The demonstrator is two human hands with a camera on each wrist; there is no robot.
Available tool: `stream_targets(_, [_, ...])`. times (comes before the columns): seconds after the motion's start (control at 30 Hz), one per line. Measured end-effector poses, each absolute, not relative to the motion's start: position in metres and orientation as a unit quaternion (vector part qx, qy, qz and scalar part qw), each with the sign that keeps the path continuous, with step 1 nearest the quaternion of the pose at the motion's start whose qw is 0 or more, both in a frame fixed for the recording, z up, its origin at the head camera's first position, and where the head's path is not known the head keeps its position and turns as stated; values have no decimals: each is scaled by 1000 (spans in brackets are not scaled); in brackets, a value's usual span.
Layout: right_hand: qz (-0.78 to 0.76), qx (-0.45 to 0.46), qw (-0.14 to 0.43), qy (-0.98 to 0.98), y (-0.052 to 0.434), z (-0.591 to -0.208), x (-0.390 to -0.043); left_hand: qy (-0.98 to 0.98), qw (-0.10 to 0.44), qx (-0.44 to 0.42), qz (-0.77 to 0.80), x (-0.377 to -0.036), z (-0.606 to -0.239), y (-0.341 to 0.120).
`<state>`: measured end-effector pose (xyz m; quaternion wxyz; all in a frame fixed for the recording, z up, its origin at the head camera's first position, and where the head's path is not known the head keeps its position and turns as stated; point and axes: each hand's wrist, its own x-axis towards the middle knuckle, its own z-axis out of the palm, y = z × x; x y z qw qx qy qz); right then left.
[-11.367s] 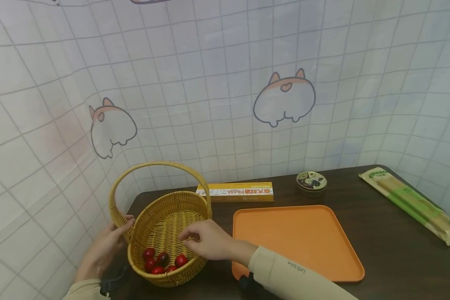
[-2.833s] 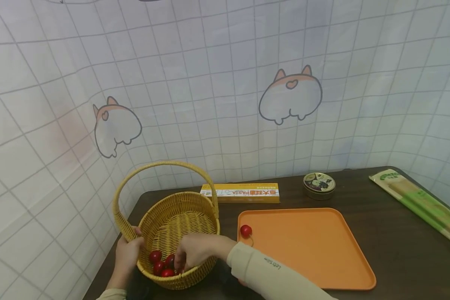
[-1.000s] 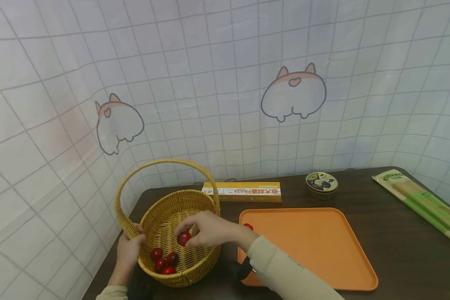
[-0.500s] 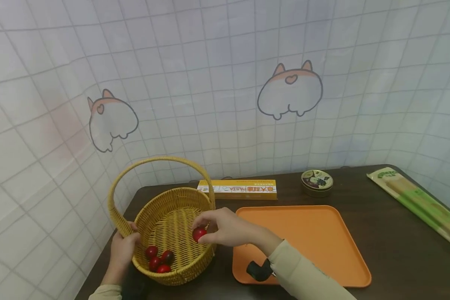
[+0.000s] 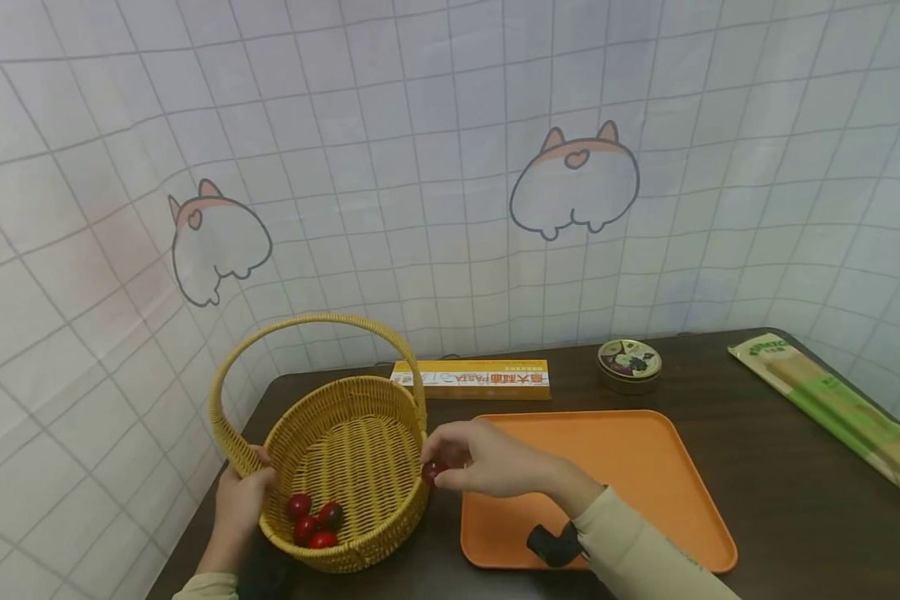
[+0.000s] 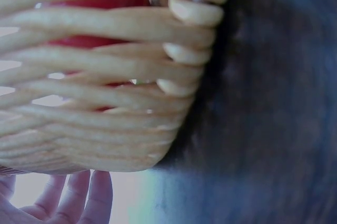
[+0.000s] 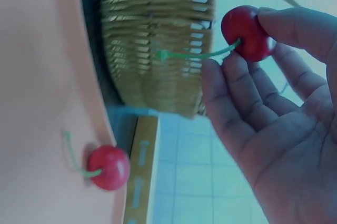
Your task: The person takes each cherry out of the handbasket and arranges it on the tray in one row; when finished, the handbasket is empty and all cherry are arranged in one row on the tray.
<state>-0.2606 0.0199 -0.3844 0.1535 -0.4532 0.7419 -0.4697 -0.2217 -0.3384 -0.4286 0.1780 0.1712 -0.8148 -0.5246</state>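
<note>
A cherry (image 5: 431,472) pinched between thumb and fingertips of the right hand (image 5: 487,458) has cleared the rim of the wicker basket (image 5: 342,467) and now hangs at the near-left edge of the orange tray (image 5: 630,467); a second earlier it was over the basket's interior. One cherry on the tray (image 7: 108,167) lies below the hand, and three more cherries (image 5: 311,522) remain in the basket, so the transfer looks under way. The right forearm reaches leftward across the tray. The left hand (image 5: 240,504) grips the basket's rim by the handle (image 5: 307,325), steadying it on the dark table (image 5: 757,433).
</note>
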Motion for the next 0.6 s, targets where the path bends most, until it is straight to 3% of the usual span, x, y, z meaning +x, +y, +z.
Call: stream_targets(0.6, [-481, -407, 131, 765, 76, -399, -280, -815, 178, 185, -520, -224, -431, -339])
